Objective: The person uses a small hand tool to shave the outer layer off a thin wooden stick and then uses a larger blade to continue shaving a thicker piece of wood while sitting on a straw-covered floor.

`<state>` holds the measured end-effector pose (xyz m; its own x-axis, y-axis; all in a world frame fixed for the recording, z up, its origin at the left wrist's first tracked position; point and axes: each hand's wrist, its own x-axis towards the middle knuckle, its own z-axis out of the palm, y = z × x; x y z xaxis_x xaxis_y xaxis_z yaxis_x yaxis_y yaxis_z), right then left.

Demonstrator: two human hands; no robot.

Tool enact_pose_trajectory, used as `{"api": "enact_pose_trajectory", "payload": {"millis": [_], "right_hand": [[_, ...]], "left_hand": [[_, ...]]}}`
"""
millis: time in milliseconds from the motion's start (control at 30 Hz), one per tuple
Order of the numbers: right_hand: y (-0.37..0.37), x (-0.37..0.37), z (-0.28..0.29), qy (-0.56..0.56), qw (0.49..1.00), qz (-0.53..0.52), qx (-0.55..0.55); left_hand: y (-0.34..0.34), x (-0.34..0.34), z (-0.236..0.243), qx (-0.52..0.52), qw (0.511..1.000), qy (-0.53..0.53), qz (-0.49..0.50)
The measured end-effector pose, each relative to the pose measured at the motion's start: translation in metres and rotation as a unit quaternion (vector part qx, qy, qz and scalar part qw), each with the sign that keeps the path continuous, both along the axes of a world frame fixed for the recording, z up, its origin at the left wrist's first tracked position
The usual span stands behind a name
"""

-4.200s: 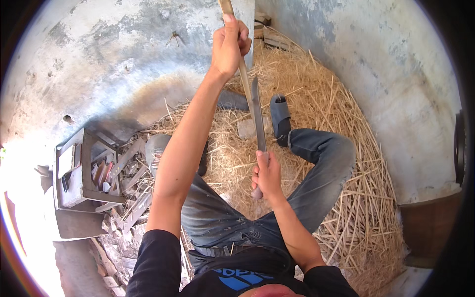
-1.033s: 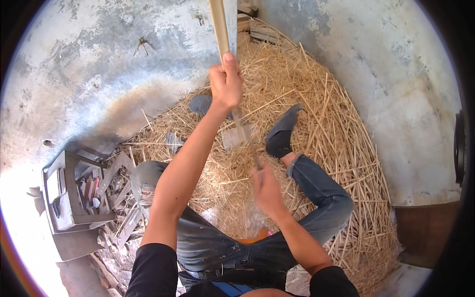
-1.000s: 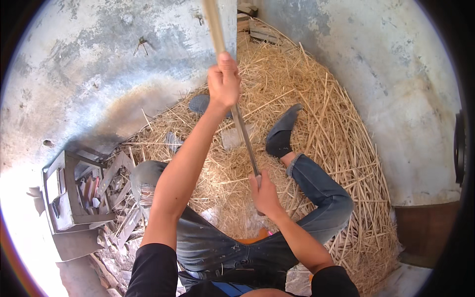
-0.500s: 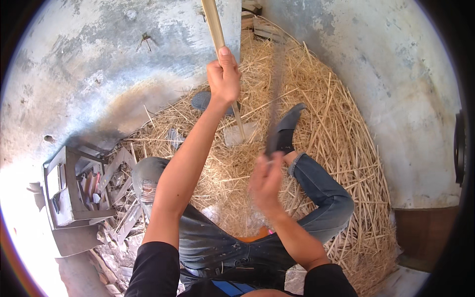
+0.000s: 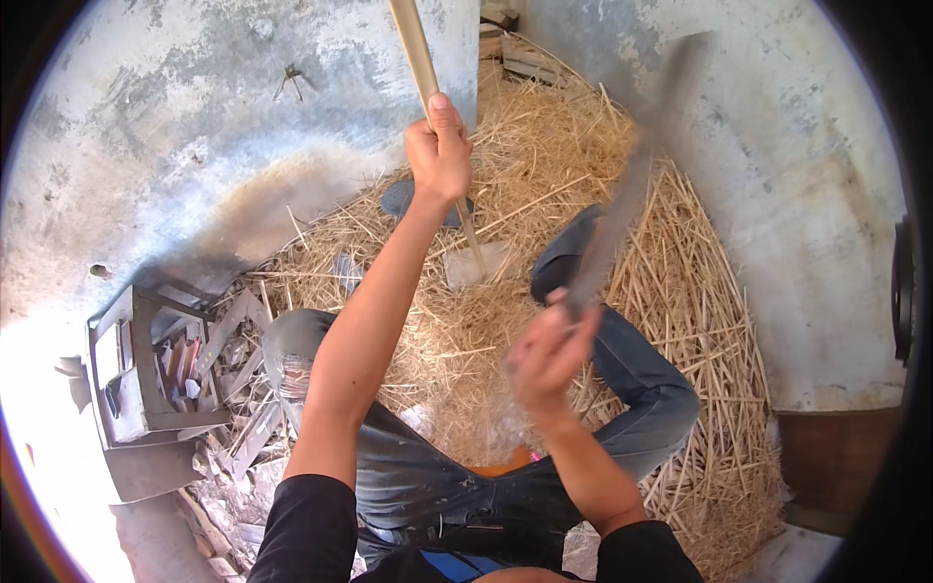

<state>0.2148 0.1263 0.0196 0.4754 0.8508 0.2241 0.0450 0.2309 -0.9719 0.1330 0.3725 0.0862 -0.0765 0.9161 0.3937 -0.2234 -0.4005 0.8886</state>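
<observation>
Pale strip: the long, slender strip (image 5: pixel 416 53) slants up and away from the block (image 5: pixel 465 267); its narrow lower end comes down at the block, though whether it touches cannot be told.
Left hand: the left hand (image 5: pixel 439 160) is clenched around the strip beyond the block, thumb laid along it.
Right hand: the right hand (image 5: pixel 550 355), nearer the body than the block and to its right, is blurred but grasps the knife by its handle.
Long knife: the knife (image 5: pixel 614 223) slants up to the right of the block, its blade smeared by motion and clear of the strip.
Stroke: a steady blade angle, running down toward the block and away from the left fingers, would likely shave most evenly.
Support: seating the strip's tip firmly on the block should stop it skidding.
Legs: the right foot (image 5: pixel 566 255) sits just right of the block, so the blade's path should probably stay inside it.
Floor: straw-coloured shavings (image 5: pixel 457 340) surround the block.
Edge: a wooden case (image 5: pixel 185 421) stands well left of the block.
</observation>
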Motion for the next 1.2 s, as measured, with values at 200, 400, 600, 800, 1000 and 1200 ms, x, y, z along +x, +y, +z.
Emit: {"api": "enact_pose_trajectory", "payload": {"millis": [200,400,600,800,1000,1200], "right_hand": [[-0.031,0.011,-0.044,-0.044,0.940,0.147,-0.304],[0.012,0.014,0.092,0.149,0.985,0.059,-0.068],[-0.010,-0.004,-0.022,-0.103,0.994,0.024,-0.008],[-0.020,0.034,0.007,0.115,0.917,0.166,-0.343],[0.004,0.014,0.087,0.203,0.976,0.024,-0.075],[-0.042,-0.003,-0.106,-0.264,0.933,0.093,-0.226]], "left_hand": [[0.005,-0.009,-0.001,0.046,0.999,0.010,-0.011],[-0.003,-0.020,0.003,-0.011,0.976,0.016,-0.217],[0.003,-0.012,0.005,-0.015,0.956,-0.034,-0.290],[0.003,-0.020,0.002,-0.031,0.961,-0.033,-0.273],[0.001,-0.011,0.001,0.005,0.956,-0.032,-0.291],[-0.001,0.000,0.005,-0.011,0.961,-0.025,-0.276]]}}
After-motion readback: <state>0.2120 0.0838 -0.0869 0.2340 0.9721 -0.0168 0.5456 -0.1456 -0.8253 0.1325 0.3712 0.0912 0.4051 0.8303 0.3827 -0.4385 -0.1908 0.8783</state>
